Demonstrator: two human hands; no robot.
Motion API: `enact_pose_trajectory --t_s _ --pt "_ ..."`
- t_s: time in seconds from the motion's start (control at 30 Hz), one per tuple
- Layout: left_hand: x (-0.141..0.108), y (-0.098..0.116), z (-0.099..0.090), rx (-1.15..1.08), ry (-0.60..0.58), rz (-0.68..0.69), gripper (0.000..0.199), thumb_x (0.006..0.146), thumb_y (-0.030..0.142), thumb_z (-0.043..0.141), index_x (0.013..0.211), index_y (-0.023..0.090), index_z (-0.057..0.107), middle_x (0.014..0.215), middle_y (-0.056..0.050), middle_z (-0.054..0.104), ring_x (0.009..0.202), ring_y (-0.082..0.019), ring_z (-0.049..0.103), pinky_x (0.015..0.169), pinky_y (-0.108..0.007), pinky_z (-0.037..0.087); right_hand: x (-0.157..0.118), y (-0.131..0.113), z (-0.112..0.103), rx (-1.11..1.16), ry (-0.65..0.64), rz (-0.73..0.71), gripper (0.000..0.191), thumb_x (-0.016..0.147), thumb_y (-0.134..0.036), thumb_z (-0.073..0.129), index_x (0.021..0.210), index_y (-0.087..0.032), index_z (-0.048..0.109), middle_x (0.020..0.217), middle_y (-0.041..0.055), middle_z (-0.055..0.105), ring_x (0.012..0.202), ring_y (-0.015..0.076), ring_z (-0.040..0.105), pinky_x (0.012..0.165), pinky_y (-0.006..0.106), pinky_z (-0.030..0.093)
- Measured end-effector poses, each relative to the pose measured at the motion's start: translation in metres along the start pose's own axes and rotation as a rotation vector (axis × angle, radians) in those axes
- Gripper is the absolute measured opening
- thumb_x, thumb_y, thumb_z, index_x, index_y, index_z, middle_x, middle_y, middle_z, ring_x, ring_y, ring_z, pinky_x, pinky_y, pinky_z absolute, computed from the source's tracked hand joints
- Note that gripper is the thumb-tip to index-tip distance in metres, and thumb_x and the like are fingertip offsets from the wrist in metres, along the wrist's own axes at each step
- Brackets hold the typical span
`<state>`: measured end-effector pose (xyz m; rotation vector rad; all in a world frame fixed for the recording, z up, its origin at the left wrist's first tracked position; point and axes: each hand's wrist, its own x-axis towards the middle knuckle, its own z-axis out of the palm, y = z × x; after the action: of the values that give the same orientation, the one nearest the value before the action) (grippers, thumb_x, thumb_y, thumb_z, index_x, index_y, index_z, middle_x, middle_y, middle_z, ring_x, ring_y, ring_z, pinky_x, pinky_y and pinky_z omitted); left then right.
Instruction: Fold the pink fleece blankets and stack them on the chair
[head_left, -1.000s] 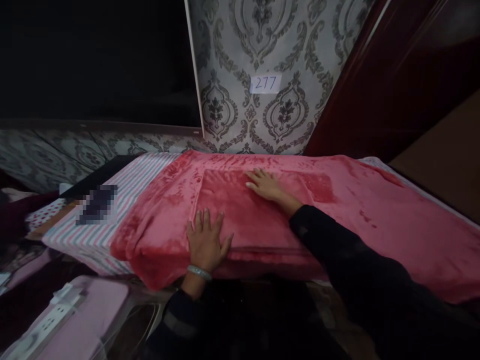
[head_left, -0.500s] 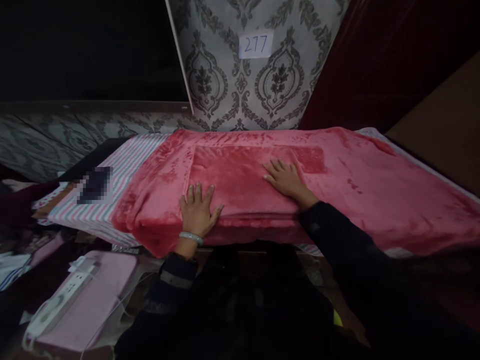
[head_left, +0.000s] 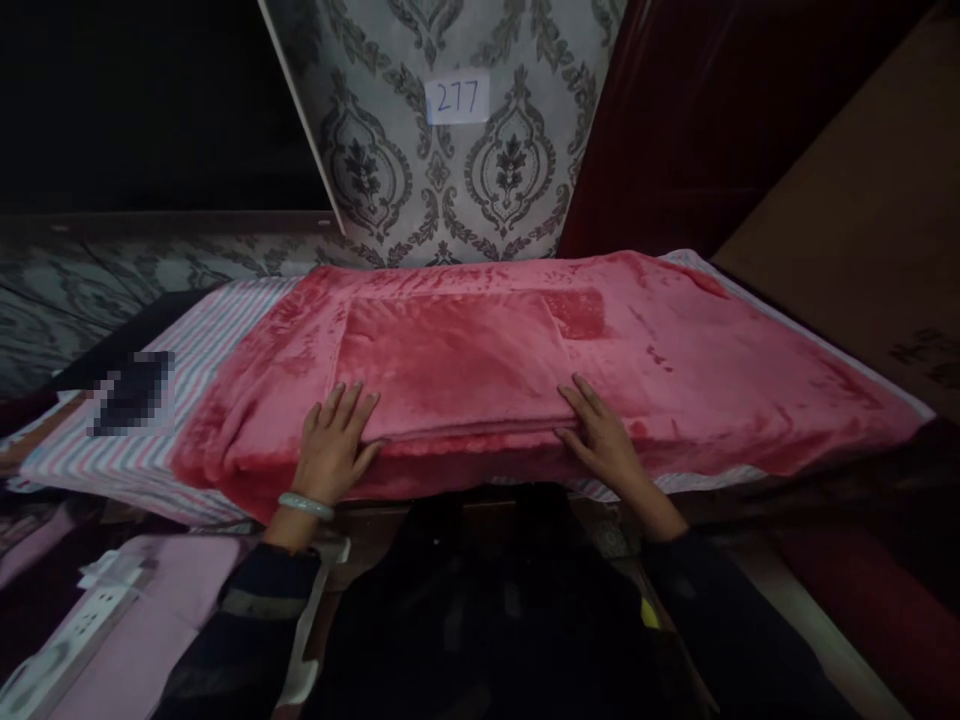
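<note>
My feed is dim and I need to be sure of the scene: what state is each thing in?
Left hand: open, palm down, at the near left corner
Right hand: open, at the near right corner
Folded red cloth: lying flat
Pink blanket: spread, slightly wrinkled
Striped sheet: partly covered
Screen: dark
Number card: on the wall

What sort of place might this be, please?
Probably a room in a home: a damask-patterned wall, a large dark screen, and a plush pink blanket over striped cloth.
</note>
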<state>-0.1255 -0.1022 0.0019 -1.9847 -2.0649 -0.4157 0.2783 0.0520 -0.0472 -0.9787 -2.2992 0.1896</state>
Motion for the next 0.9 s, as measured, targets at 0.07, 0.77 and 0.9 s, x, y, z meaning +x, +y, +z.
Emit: enact_pose_trajectory --t_s 0.07,0.77,0.9 --pt "-0.006 -0.011 -0.002 -0.021 0.001 0.048 0.056 0.096 0.035 0.047 0.151 0.021 0.046 0.16 -0.014 0.041 0.151 -0.032 0.03 0.118 -0.055 0.034 0.005 0.001 0.002 -0.016 0.025 -0.018 0.065 0.097 -0.035 0.052 0.158 -0.027 0.033 0.163 0.0135 0.034 0.145 0.0312 0.04 0.112 0.053 0.043" --pt "0.066 -0.03 -0.13 -0.189 0.39 -0.127 0.032 0.076 0.036 0.053 0.102 0.023 0.064 0.1 -0.005 0.071 0.098 -0.026 0.065 0.095 -0.039 0.052 0.117 -0.025 -0.107 -0.044 0.36 -0.033 0.024 0.081 -0.027 0.052 0.097 -0.024 0.069 0.092 0.0091 0.071 0.092 0.0309 0.063 0.086 0.048 0.053" --pt "0.101 -0.021 -0.198 -0.404 0.591 -0.16 0.042 0.072 0.041 0.06 0.107 0.017 0.065 0.099 -0.001 0.069 0.092 -0.018 0.061 0.095 -0.036 0.051 0.157 -0.051 -0.172 0.174 0.585 -0.013 0.019 0.083 -0.034 0.059 0.097 -0.024 0.066 0.093 0.005 0.07 0.087 0.0248 0.063 0.082 0.043 0.052"
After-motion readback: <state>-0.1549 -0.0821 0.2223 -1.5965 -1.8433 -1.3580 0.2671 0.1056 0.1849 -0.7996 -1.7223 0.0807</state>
